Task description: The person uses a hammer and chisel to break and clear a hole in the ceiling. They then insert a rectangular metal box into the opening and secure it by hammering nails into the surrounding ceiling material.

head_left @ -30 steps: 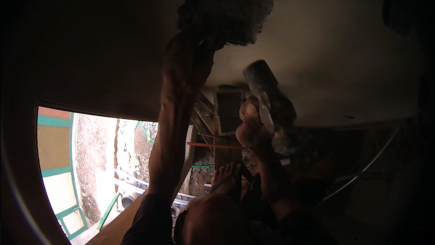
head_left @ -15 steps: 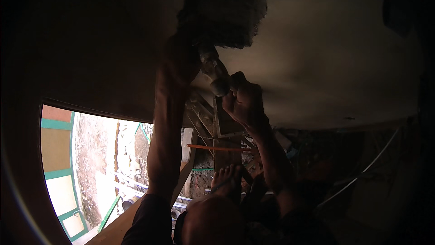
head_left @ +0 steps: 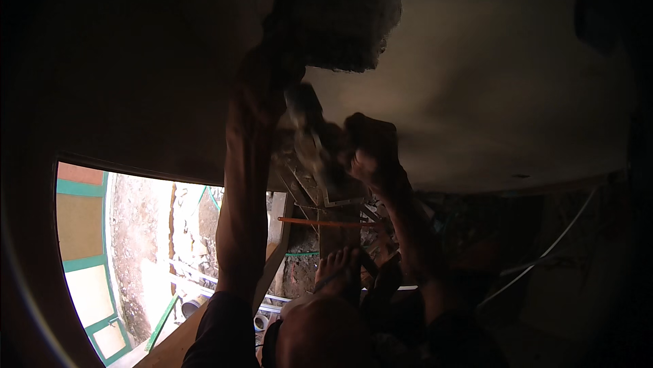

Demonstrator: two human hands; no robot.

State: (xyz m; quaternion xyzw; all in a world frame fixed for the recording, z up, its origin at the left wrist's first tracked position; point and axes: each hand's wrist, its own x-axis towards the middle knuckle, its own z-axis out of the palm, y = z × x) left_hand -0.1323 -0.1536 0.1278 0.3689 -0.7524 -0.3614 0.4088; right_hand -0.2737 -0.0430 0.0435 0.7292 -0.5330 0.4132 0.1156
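Note:
A dark, rough-edged recess (head_left: pixel 340 21) is cut in the pale wall (head_left: pixel 469 62). My left hand (head_left: pixel 265 82) is raised to the recess's lower left edge, its fingers wrapped round something lost in the shadow. My right hand (head_left: pixel 372 152) grips a hammer (head_left: pixel 306 116), whose blurred head is just below and right of my left hand; I cannot tell whether they touch. Both forearms rise from the lower edge of the view.
Below, my bare foot (head_left: pixel 333 269) rests on a dark plank (head_left: pixel 337 232) beside an orange rod (head_left: pixel 320 222) and scattered debris. At left, a bright opening shows green-framed panels (head_left: pixel 81 225) and pipes (head_left: pixel 194 305). A pale curved line (head_left: pixel 537 262) runs at lower right.
My right hand swung the hammer up and left toward my left hand, then came slightly back down and right. My left forearm has shifted a little left.

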